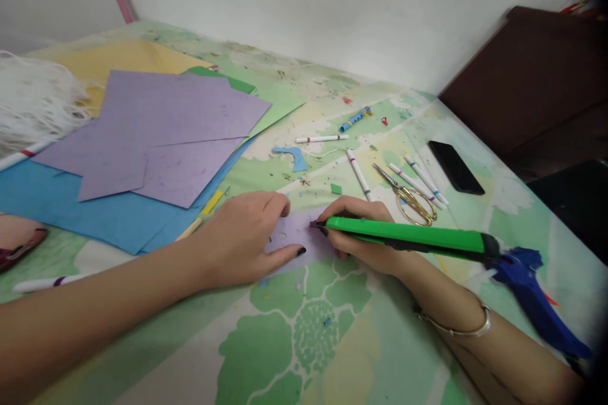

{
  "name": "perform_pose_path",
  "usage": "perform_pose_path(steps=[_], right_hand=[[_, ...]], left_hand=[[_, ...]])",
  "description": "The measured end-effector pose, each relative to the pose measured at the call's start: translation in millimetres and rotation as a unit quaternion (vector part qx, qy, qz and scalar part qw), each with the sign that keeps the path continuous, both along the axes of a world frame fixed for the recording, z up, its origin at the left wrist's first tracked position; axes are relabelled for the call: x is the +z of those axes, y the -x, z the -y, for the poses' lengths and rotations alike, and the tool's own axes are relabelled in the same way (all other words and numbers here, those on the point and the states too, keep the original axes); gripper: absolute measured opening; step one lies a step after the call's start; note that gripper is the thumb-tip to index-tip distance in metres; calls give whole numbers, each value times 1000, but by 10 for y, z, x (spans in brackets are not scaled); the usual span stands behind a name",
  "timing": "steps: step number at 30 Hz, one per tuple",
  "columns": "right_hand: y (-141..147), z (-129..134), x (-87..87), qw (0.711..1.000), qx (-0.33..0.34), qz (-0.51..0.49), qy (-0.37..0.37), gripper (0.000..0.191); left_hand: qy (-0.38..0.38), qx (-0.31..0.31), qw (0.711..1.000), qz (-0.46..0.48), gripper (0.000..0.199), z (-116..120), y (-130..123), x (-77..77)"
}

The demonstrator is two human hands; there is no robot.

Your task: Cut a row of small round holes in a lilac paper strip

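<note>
Near the table's middle, a small piece of purple paper [310, 252] lies between my hands, with little marks or cuts on it. My left hand [247, 237] rests on its left side, thumb stretched apart and the other fingers bent down; it holds the sheet flat without gripping it. In my right hand [363, 237] is a long green utility knife [408, 232], its dark tip pointing left over the paper. The knife's back end reaches toward a blue tool with a handle [536, 297], perhaps a glue gun, partly blurred. A bangle circles my right wrist.
Gold-handled scissors [413, 202], several white markers [360, 175] and a black phone [456, 168] lie beyond my right hand. Purple sheets [175, 107] overlap blue paper [95, 215] at left, near white string [38, 101]. A blue paper cutout [294, 157] and scraps lie farther back.
</note>
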State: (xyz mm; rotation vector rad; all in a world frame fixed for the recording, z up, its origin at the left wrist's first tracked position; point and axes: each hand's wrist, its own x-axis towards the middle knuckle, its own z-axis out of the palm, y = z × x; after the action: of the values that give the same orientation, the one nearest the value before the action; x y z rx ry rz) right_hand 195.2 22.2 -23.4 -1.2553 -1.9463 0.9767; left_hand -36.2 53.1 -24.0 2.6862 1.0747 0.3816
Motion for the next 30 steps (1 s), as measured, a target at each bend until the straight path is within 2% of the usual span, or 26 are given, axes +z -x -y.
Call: perform_pose_path(steps=[5,9,17,21,30], right_hand=[[-43,-46,17,998,25,26,-50,15],[-57,-70,30,998,40,26,-45,16],[-19,-86,-16,1000,-10,27,-12,10],[-14,-85,-16,999,-15,34,-11,11],[-30,-91,-33,1000,-9,-1,17,14]], left_hand=[[50,1,998,29,30,-32,23,27],[70,-11,996,50,25,-50,37,28],[-24,-160,985,62,27,-45,56,-70],[-36,-163,984,58,27,-41,54,-73],[9,-146,987,62,26,-42,64,-61]])
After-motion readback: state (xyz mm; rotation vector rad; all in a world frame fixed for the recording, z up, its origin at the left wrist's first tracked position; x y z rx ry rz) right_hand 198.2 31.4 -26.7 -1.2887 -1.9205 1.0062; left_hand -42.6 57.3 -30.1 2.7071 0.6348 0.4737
